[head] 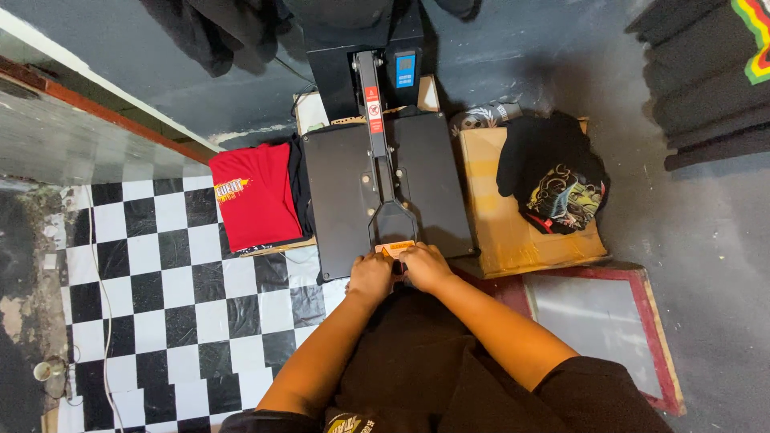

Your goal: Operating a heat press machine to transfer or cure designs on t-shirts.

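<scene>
A black heat press [353, 184] with a flat top plate stands in front of me. Its long lever arm [383, 172] runs down the middle to a handle at the near edge. My left hand [370, 277] and my right hand [425, 267] are side by side, both closed around that handle [396, 250], which has an orange label. The press's control box [405, 70] with a blue panel is at the back.
A folded red shirt [255, 194] lies left of the press on a stack. A cardboard box [513, 224] to the right carries black printed shirts [553, 176]. A framed screen [601, 321] lies at the lower right. Checkered floor [160, 273] spreads to the left.
</scene>
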